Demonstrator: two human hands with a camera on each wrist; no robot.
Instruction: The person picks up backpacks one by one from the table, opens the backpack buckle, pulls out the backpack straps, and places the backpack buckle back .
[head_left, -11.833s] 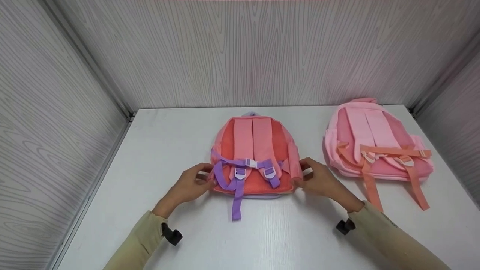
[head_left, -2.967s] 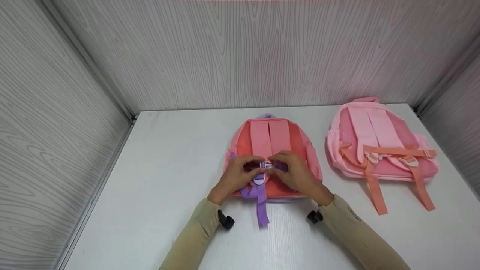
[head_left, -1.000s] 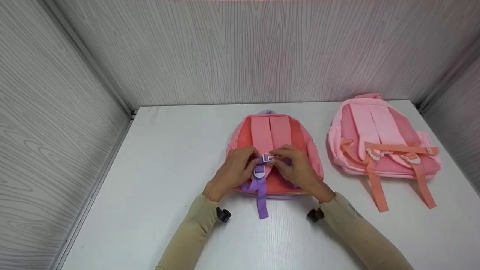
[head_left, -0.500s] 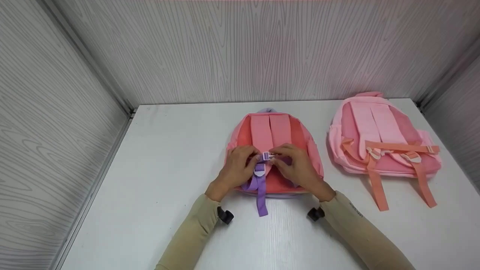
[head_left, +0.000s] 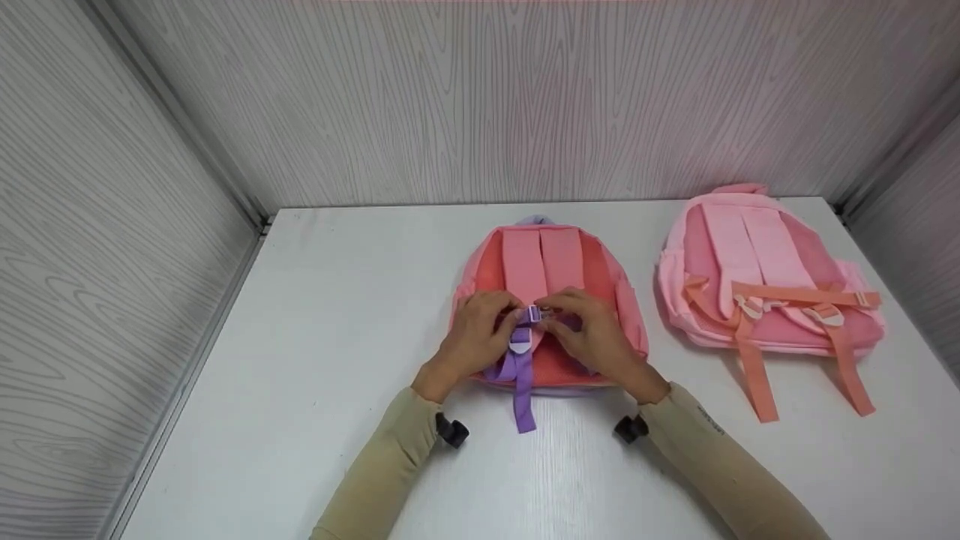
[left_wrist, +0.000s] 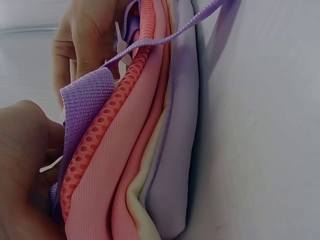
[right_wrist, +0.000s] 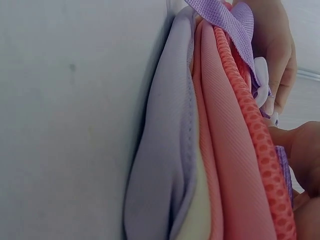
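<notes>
A small coral backpack (head_left: 525, 262) lies with its shoulder straps up on the white table. Across its back runs a purple strap with a white plastic buckle (head_left: 534, 314). My left hand (head_left: 474, 334) pinches the strap at the buckle's left side. From the right, my right hand (head_left: 596, 336) pinches the buckle's other side. Fingertips cover much of the buckle, so I cannot tell whether its halves are joined. A purple strap end (head_left: 523, 401) hangs over the bag's near edge. In the left wrist view, purple webbing (left_wrist: 87, 95) rises above the coral mesh.
A pink backpack (head_left: 750, 255) with orange straps (head_left: 759, 386) lies on the right of the table (head_left: 337, 292). Grey wood-patterned panels (head_left: 480, 105) stand behind and at both sides.
Earlier, my hands held the bag's sides; they have since moved to the buckle, and the bag sits slightly farther right. In the last half second, the buckle's white parts show less between my fingertips.
</notes>
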